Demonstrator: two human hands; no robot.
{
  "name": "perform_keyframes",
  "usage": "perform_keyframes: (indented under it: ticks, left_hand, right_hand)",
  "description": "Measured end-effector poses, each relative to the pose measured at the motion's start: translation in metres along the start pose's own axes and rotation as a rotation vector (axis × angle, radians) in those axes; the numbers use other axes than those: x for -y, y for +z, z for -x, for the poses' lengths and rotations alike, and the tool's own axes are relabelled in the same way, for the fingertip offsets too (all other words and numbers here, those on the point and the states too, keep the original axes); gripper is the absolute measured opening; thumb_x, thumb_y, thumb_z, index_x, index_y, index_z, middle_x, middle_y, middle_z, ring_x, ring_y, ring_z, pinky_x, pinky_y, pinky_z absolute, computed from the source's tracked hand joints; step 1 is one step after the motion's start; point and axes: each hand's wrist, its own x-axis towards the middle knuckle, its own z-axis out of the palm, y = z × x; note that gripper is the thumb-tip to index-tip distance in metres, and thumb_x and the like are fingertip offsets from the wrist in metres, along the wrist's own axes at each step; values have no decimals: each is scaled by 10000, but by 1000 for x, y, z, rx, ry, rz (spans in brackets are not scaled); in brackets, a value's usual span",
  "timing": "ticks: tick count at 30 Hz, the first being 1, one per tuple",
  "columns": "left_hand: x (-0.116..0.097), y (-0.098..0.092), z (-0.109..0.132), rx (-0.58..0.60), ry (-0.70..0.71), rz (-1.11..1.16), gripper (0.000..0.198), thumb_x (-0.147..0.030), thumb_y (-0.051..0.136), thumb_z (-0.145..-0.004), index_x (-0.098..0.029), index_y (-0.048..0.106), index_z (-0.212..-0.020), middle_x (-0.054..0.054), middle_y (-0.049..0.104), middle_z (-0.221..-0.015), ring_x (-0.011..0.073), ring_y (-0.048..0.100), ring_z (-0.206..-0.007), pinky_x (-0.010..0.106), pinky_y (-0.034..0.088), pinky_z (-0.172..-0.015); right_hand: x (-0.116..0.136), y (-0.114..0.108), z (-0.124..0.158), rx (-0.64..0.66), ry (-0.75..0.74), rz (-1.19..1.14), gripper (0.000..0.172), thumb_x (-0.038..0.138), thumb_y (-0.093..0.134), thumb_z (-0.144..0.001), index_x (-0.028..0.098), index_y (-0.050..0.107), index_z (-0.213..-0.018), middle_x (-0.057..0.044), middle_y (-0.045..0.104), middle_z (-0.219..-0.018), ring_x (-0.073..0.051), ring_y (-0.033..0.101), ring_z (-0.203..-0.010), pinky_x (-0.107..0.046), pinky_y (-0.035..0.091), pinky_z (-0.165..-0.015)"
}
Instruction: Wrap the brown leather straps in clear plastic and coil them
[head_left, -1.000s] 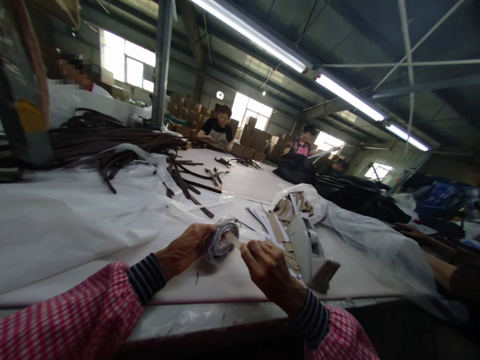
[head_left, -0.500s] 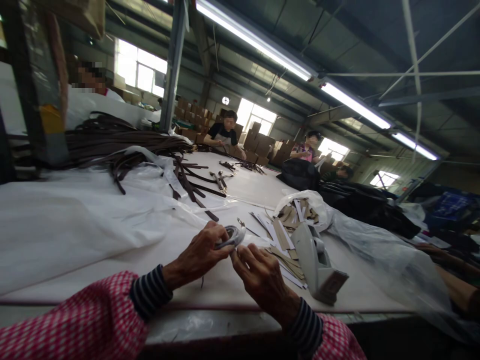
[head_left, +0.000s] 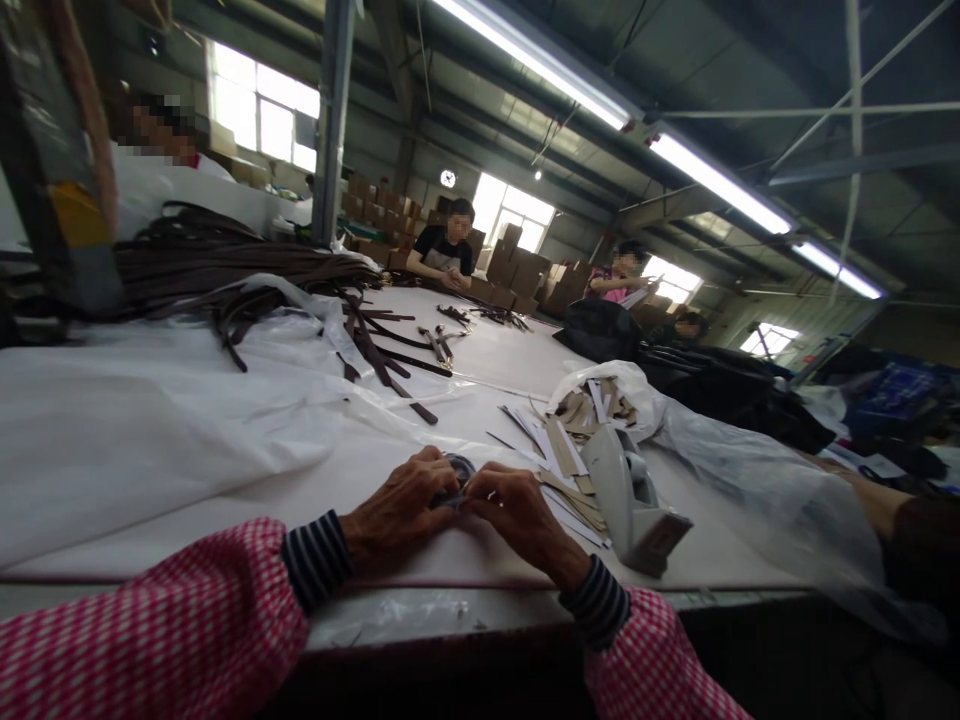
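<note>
A small grey ring-shaped roll of tape (head_left: pixel 460 467) sits low over the white table, between my two hands. My left hand (head_left: pixel 397 500) is closed around its near left side. At its right edge, the fingers of my right hand (head_left: pixel 514 500) are pinched together; the exact bit of tape between them is hidden. Just right of that hand stands a grey tape dispenser (head_left: pixel 622 490), turned at an angle. Beige and white strips (head_left: pixel 564 450) lie loose between the hand and the dispenser.
A plastic bag of strips (head_left: pixel 600 395) lies behind the dispenser, with clear sheeting (head_left: pixel 750 490) to its right. Dark straps (head_left: pixel 240 262) are heaped at far left; straps with metal clasps (head_left: pixel 435 345) lie mid-table. Co-workers, one a person in black (head_left: pixel 446 245), are across the table.
Both hands have drawn closer together around the roll, and more of it is covered. A small metal clasp seen beyond the roll is out of sight now. The view has shifted slightly.
</note>
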Motion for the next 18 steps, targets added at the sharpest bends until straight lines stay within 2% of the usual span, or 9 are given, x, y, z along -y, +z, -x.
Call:
perform_keyframes:
  ticks: [2,5,9,12,15,18]
  left_hand:
    - [-1,1,1,-31,-77,53,69,-263,658,-878,-198,641,-890,46,627,-947,231,576,-916,360,465,-815]
    - [-2,2,2,-71,-139,131,161,-260,696,-834,-207,589,-942,26,625,-950,212,599,-867,339,466,-773]
    - [-2,1,-1,-80,-174,225,303,-225,716,-778,-215,508,-998,7,632,-920,197,604,-806,323,456,-729]
    - [-3,2,-3,-81,-193,237,346,-278,746,-770,-216,507,-1012,12,625,-924,210,608,-824,334,460,-740]
    - [-6,3,-3,-113,-243,179,337,-360,762,-782,-209,545,-990,30,609,-928,220,598,-817,339,464,-718]
    - [-8,3,-1,-147,-232,-22,281,-360,754,-802,-198,620,-988,59,620,-950,261,581,-906,383,471,-783]
  right_hand:
    - [-2,-1,-7,21,112,-101,64,163,794,-815,184,758,-766,3,697,-772,-144,626,-697,-244,471,-657]
    - [-5,-1,-17,89,238,-292,119,209,813,-756,165,703,-762,9,690,-726,-139,609,-622,-234,482,-561]
    - [-5,-7,-28,198,283,-400,289,214,819,-673,170,663,-912,15,687,-812,-114,598,-582,-198,482,-462]
    - [-4,-13,-38,335,314,-386,207,222,795,-682,140,708,-851,11,660,-723,-106,588,-565,-175,473,-441]
    - [-5,-19,-50,438,340,-380,156,208,782,-674,124,732,-795,20,626,-612,-105,573,-526,-174,474,-428]
    - [-8,-22,-60,523,353,-385,153,224,777,-690,122,740,-797,21,630,-589,-109,593,-529,-181,502,-457]
